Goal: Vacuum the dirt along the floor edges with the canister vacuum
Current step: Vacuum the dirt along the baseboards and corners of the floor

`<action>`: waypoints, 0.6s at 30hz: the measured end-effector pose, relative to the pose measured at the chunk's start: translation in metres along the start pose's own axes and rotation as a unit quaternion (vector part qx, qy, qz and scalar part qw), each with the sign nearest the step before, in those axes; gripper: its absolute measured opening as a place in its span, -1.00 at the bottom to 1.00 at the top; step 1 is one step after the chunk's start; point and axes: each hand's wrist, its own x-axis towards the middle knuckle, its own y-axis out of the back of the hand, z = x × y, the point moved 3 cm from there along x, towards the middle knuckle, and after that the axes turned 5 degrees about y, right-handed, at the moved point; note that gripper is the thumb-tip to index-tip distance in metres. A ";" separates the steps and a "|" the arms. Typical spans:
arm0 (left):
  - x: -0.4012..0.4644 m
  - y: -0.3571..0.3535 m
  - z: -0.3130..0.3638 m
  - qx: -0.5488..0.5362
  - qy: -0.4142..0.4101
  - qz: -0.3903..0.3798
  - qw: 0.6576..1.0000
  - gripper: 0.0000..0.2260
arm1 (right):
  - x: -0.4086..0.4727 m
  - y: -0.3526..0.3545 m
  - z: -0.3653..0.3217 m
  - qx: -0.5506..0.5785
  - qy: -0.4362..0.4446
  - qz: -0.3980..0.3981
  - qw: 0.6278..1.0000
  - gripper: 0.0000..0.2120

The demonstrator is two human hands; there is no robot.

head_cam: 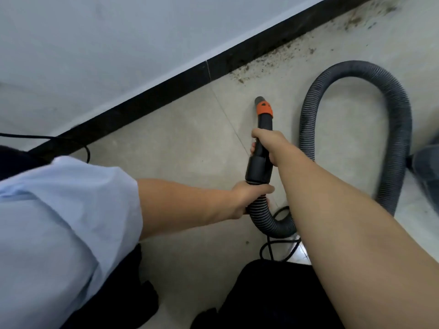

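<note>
Nearest the camera, a pale blue sleeve (59, 222) and dark trousers (273, 295) fill the lower edge of the view. Two bare forearms reach out from there over the floor (178, 148), which is smooth, light grey tile with one thin joint line running across it.

The left hand (249, 198) has its fingers curled round the ribbed hose (394, 129) just where the hose meets the nozzle tube (261, 160), a closed grip on the corrugated part. Just beyond it, the right hand (270, 146) wraps the rigid black tube itself, also gripping it firmly. The tube is smooth hard plastic, wider at the collar near the hose and narrower toward the tip, where one orange band (264, 109) sits before a short grey mouth. That mouth points at the floor, a little short of the skirting.

The single hose is dark grey, closely ribbed and flexible; from the tube it curls back under the right forearm, then rises in one big loop to the right of the tube. At the right edge a blurred dark body (427, 167) shows only in part. One thin black cable (280, 248) lies coiled on the floor beneath the hose, and another (71, 141) loops at the far left.

Beyond the tube, a black skirting strip (166, 91) runs diagonally below the pale wall (118, 39). Brown crumbly dirt (273, 62) is scattered along the skirting, up and right of the tube's tip.
</note>
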 end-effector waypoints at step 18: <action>0.003 0.038 0.057 0.142 0.063 -0.038 0.987 -0.79 | 0.026 -0.017 -0.029 0.064 -0.020 -0.021 0.998 -0.92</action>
